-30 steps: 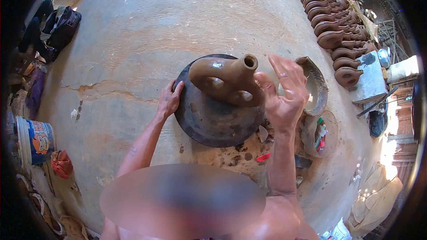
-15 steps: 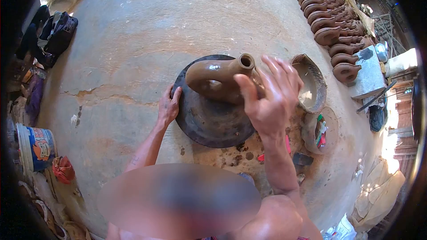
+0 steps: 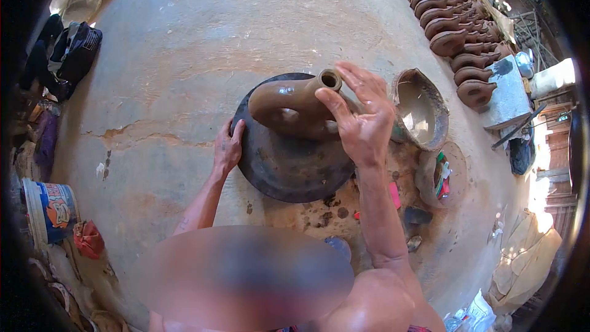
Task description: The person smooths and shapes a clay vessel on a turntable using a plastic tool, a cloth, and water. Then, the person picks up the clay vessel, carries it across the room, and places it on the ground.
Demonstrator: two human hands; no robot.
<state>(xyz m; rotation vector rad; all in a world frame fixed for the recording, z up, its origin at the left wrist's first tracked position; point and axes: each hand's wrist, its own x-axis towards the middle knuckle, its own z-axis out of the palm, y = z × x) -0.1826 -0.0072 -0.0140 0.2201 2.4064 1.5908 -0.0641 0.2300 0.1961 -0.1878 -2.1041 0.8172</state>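
Note:
A wet brown clay jug point(image 3: 289, 103) with a hole through its body stands on a dark round potter's wheel point(image 3: 289, 175). Its short open neck points up at the right end. My right hand point(image 3: 365, 117) curls around this neck, thumb on the near side and fingertips by the rim at the back. It hides the jug's right end. At the wheel's left edge is my left hand point(image 3: 228, 147), thumb on top and fingers around the rim.
A bowl of murky water point(image 3: 421, 110) sits right of the wheel, and a smaller bowl point(image 3: 433, 178) with colourful scraps is nearer. Rows of similar clay jugs point(image 3: 439, 18) line the back right. A bucket point(image 3: 52, 209) and black bag point(image 3: 80, 52) are at left.
My right hand has closed in from beside the jug, its fingers moving left to the neck. The left hand stays at the wheel's rim. The view has shifted slightly.

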